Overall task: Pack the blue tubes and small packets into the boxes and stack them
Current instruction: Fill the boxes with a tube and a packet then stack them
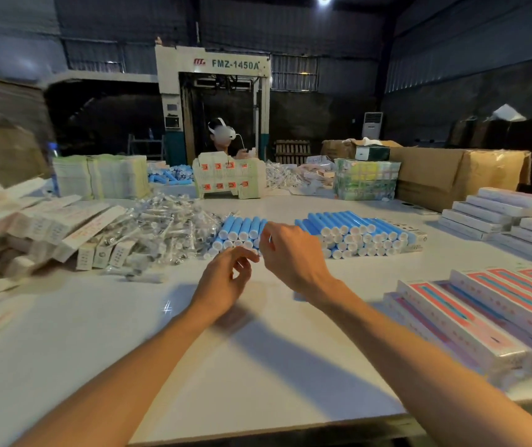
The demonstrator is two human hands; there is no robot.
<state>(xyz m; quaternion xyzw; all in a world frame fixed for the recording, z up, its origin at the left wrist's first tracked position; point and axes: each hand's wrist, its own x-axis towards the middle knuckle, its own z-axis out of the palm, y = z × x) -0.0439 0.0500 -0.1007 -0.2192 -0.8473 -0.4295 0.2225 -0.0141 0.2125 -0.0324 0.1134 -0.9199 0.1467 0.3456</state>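
Note:
Two piles of blue tubes with white caps lie on the white table: a small pile (240, 232) in the middle and a larger one (360, 232) to its right. A heap of small clear packets (161, 229) sits left of them. Flat folded boxes (64, 227) are heaped at the far left. My left hand (226, 279) hovers just in front of the small tube pile, fingers loosely curled, holding nothing. My right hand (290, 253) reaches over that pile's right end with its fingertips at the tubes; whether they hold one is hidden.
Packed boxes with pink and blue print (484, 314) are stacked at the near right, white boxes (497, 211) behind them. Another person (222, 137) sits across the table behind printed card stacks (229, 179). Large cardboard cartons (458, 175) stand at the far right.

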